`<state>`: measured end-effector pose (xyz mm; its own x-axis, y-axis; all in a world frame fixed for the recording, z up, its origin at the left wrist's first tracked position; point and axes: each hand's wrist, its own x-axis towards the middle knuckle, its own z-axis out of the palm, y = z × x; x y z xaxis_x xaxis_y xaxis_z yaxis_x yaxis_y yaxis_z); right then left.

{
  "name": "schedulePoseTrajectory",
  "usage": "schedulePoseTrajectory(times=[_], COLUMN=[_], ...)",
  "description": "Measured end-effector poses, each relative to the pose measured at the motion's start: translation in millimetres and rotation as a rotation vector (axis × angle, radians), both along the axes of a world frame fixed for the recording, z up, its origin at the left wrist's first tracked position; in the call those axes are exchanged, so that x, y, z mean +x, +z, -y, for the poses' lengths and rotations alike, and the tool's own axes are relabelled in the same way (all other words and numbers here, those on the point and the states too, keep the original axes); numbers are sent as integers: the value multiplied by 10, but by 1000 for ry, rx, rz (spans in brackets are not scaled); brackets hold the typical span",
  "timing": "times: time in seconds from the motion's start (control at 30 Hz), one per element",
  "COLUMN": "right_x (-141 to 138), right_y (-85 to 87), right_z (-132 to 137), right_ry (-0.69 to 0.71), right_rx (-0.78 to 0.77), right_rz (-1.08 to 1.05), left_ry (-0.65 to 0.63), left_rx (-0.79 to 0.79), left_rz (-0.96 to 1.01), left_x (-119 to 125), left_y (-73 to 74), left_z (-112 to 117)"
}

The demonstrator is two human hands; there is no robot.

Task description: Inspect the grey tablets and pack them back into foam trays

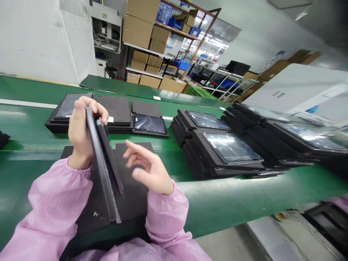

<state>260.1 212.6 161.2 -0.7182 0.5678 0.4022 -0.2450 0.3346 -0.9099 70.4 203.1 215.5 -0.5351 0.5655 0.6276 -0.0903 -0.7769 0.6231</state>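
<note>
My left hand (81, 134) grips two thin slabs at their far ends, held on edge with a narrow gap between them. The left slab (101, 163) is longer with a grey edge; the right slab (109, 156) is darker and looks like a tablet. Their faces are mostly turned out of sight. Just to the right, my right hand (150, 168) hangs with its fingers apart and nothing in it. Beneath both hands lies a black foam pad (136, 203) on the green work surface (214, 206).
Tablets in black foam trays (150, 124) line the far side, beside a closed black tray (114, 108). To the right rise stacked trays with tablets (231, 146) and a further stack (307, 136). Shelves with cardboard boxes (138, 29) stand behind.
</note>
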Motion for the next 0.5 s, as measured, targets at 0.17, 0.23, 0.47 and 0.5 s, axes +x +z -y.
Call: schedulePoseTrajectory(times=[0.17,0.23,0.47,0.5], right_x=[-67,-156,-249,-241], right_y=[11,-43,-158,-152], right_z=[45,75,37,22], right_ry=[175,89,-39,-28], right_rx=[434,480,568,589], right_rz=[295,334,261,229], left_ry=[-22,-5,30,19], left_rx=[1,-28,-67,-50], left_rz=[-26,-41,-65,-55], left_x=[-75,-112,-191,-206], left_y=[-64,-89,-48,-29], left_z=[-86,-128,-121,-102])
